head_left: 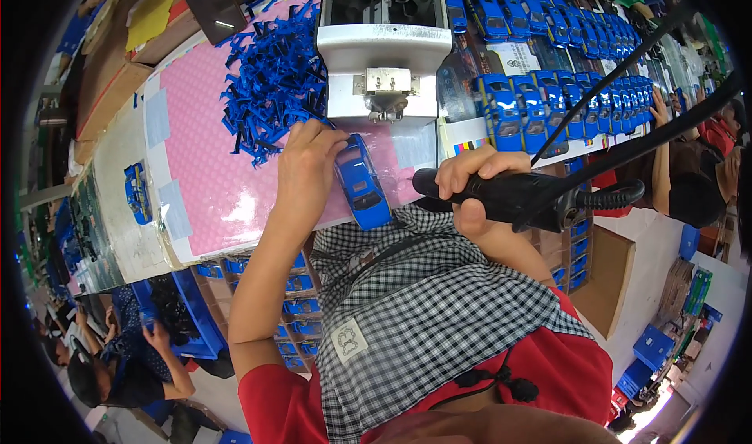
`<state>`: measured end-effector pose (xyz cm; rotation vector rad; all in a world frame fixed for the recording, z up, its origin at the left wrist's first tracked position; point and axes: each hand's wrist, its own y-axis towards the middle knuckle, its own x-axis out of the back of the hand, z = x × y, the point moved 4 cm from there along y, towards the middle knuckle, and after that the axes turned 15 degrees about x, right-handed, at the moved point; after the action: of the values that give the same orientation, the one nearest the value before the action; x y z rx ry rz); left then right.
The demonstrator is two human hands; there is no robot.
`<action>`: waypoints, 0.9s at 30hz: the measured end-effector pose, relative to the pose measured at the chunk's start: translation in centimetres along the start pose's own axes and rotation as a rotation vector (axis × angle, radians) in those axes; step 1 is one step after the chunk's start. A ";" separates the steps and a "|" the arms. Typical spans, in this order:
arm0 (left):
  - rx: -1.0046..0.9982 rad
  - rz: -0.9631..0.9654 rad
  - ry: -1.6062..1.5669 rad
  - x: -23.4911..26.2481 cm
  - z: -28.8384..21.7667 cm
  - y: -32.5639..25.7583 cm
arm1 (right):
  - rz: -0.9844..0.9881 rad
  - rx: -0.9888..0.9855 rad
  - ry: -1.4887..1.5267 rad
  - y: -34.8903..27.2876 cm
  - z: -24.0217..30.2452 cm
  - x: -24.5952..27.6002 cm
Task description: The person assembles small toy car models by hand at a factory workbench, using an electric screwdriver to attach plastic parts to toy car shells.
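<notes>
A blue toy car (363, 181) with dark windows lies at the near edge of the pink mat (200, 158), in front of my body. My left hand (309, 158) is closed at the far end of the car, thumb and fingertips gripping there. My right hand (482, 177) is wrapped round a black electric screwdriver (521, 197). Its front end points left toward the car and stops short of it; I cannot make out the bit. Just beyond my left hand is a heap of small blue plastic parts (274, 76).
A grey-white bench machine (384, 48) stands straight ahead. Rows of blue toy cars (540, 107) fill the right side. Another blue car (137, 193) lies left of the mat. A black cable (627, 173) runs off right. Other people work on both sides.
</notes>
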<state>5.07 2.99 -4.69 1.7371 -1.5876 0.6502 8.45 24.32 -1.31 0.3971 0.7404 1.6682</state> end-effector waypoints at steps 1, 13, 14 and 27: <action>0.014 0.039 -0.028 -0.1 0.1 0.0 | 0.035 0.001 0.011 0.1 0.2 -0.1; -0.003 -0.031 0.205 -0.3 -1.7 -2.5 | 0.200 0.047 -0.021 0.6 -0.3 0.3; 0.001 -0.030 0.206 -0.4 -2.5 -3.0 | 0.155 0.032 -0.002 0.4 -0.3 0.2; 0.118 0.066 0.126 -2.9 -1.7 -6.1 | 0.161 0.148 0.077 4.5 1.9 -2.5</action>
<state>10.92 6.28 -6.71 1.6969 -1.5516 0.8842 6.89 21.97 3.40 0.5097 0.9120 1.7928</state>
